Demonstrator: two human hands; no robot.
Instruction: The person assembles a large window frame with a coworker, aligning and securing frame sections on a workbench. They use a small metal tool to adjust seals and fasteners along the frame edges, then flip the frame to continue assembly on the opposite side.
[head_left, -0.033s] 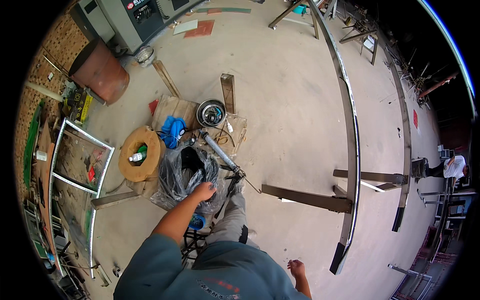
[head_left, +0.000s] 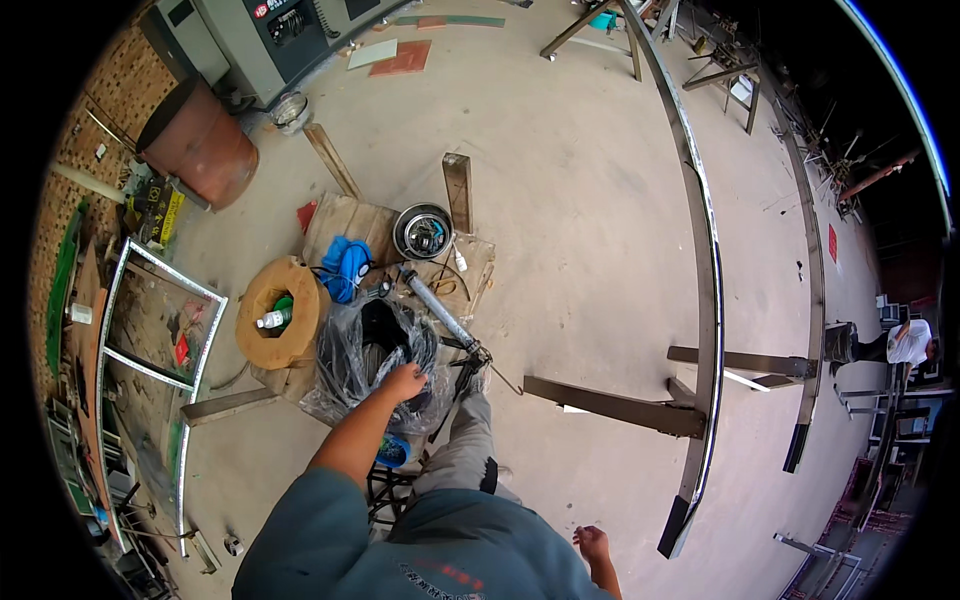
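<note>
My left hand is closed at the rim of a clear plastic bag. Dark, coiled-looking material shows inside the bag. My right hand hangs low at my right side, its fingers loosely bent and apart, with nothing in it. Just beyond the bag, a grey tube-shaped gun, like a caulking gun, slants across the wooden bench. A blue cup of small bits is below my left wrist.
On the bench are a metal bowl, a blue cloth-like bundle and a round wooden ring with a bottle in it. Long metal bars on trestles run along the right. A metal frame leans left. Another person is far right.
My left hand has shifted very slightly to the left at the bag. My right hand has dipped a little. The rest looks the same.
</note>
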